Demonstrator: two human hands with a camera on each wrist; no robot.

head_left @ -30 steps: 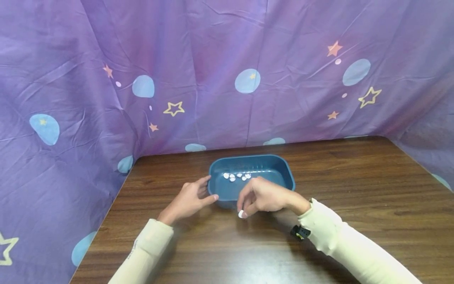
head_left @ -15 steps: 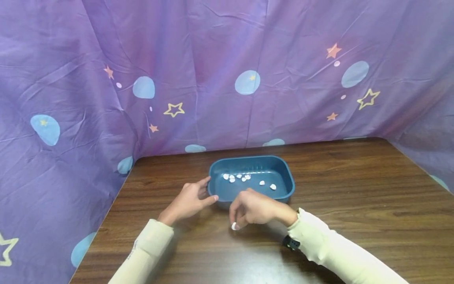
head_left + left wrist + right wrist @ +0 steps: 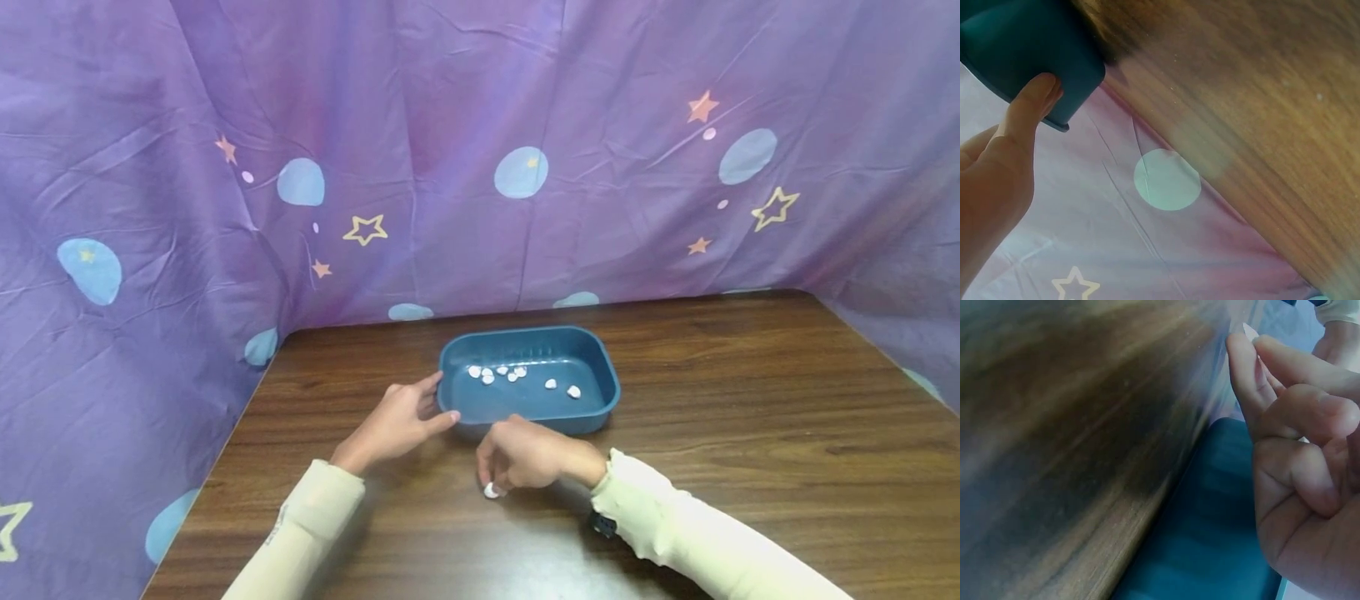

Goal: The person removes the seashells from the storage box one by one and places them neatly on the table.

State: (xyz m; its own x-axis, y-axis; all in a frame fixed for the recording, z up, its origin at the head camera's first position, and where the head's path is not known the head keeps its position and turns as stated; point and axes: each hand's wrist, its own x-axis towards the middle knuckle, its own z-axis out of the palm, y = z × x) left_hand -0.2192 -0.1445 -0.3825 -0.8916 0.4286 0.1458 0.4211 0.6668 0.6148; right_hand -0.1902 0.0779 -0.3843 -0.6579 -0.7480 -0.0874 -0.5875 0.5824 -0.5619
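In the head view a blue plastic basin (image 3: 528, 423) stands on the table, with several small white pieces (image 3: 573, 392) scattered over its floor. My left hand (image 3: 393, 423) touches the basin's front left corner, thumb on the front side and fingers along the left side. The left wrist view shows a fingertip (image 3: 1041, 84) against the basin's outer wall. In front of the basin, low over the table, my right hand (image 3: 525, 454) pinches a small white pebble-like piece (image 3: 491, 491) between thumb and forefinger. Its other fingers are curled; a speck of white (image 3: 1304, 440) shows between them.
The brown wooden table (image 3: 750, 417) extends to both sides and in front of the basin. A purple curtain (image 3: 450, 167) with stars and blue spots hangs behind the table and at its sides. A dark strap (image 3: 603, 525) sits at the right sleeve's cuff.
My right hand has moved from over the basin's front side towards me and slightly left, the white piece still pinched. Two white pieces at the basin's right have come into sight. The left hand stays put.
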